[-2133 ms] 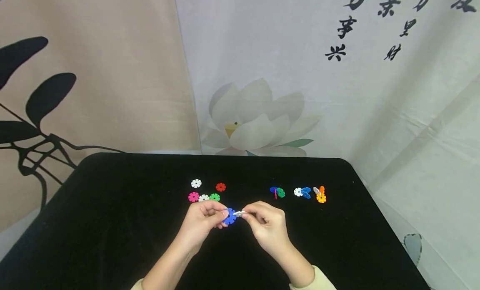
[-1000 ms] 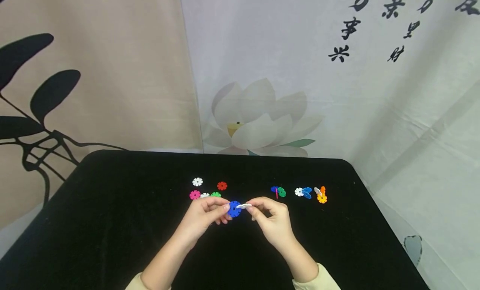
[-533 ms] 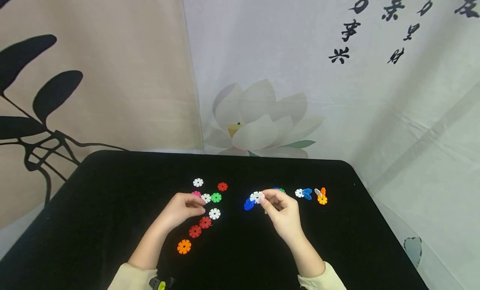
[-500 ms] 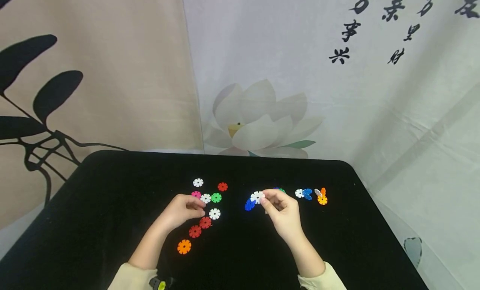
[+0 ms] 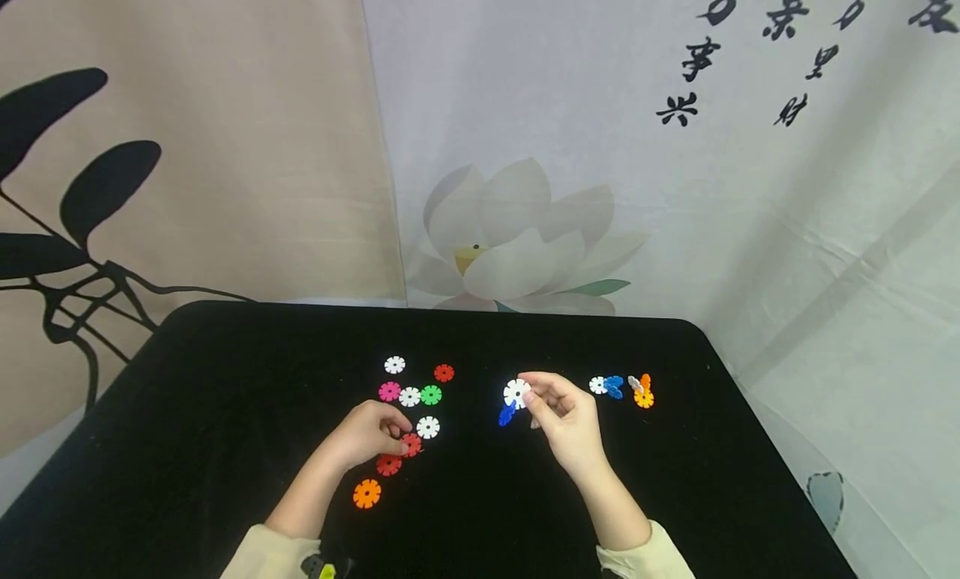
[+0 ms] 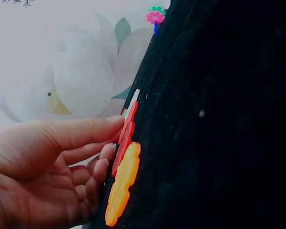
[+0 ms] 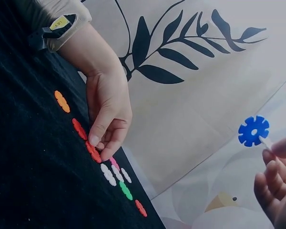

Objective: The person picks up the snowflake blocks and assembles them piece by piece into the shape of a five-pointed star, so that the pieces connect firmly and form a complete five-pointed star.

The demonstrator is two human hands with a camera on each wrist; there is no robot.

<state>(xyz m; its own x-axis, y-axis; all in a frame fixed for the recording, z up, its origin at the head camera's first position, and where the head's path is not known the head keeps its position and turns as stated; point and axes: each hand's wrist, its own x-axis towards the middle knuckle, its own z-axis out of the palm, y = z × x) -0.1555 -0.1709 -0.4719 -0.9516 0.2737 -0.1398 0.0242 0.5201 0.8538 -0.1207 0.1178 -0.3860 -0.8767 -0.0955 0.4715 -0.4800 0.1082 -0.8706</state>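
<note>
My right hand (image 5: 566,421) pinches a white notched snowflake disc (image 5: 512,389) above the table. A blue notched disc (image 5: 506,414) is joined to it at an angle; in the right wrist view this blue disc (image 7: 247,135) faces the camera, the white one edge-on. My left hand (image 5: 366,433) is down at a red disc (image 5: 413,442), thumb and index fingertips at its edge, fingers loosely bent. That red disc still lies flat. Beside it lie another red disc (image 5: 388,470), an orange disc (image 5: 360,494) and a white disc (image 5: 428,419).
Farther back on the black table (image 5: 225,412) lie pink (image 5: 384,391), white (image 5: 404,401), green (image 5: 431,387) and red discs (image 5: 444,366). At right stand a white-blue joined piece (image 5: 613,386) and an orange-white piece (image 5: 644,397). A pink-green-blue piece (image 6: 155,18) is hidden behind my right hand in the head view.
Both hands worked together on the blue and white discs; then my left hand let go and moved left, and now down to the red disc. My right hand took the joined pair rightward.
</note>
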